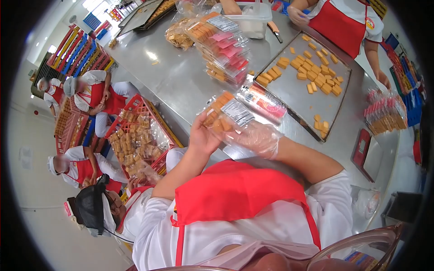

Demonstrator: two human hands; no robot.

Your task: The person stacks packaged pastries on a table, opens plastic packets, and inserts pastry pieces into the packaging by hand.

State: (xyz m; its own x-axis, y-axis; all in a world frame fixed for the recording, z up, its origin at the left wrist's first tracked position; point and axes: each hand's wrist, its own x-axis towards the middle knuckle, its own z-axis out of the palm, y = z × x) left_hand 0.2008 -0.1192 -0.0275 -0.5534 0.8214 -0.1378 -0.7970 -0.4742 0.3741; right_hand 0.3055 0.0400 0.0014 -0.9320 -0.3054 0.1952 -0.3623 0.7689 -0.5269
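A clear plastic pack of orange-brown biscuits (220,108) with a white printed label is held in front of my chest, over the table edge. My left hand (203,134), bare, is closed on its left side. My right hand (258,139), in a clear plastic glove, grips the lower right part; some fingers are hidden by the pack and glove. Just beyond lies a stack of pink-and-white printed empty-looking packaging (262,105). To the right, loose rectangular biscuits (312,70) are spread over a metal tray (332,106).
Filled biscuit packs (221,45) are piled farther up the steel table (167,86). A knife (274,30) lies by a plastic tub (253,20). At right are more packs (384,113) and a red device (361,149). Co-workers sit left around a red crate (156,131); another stands opposite.
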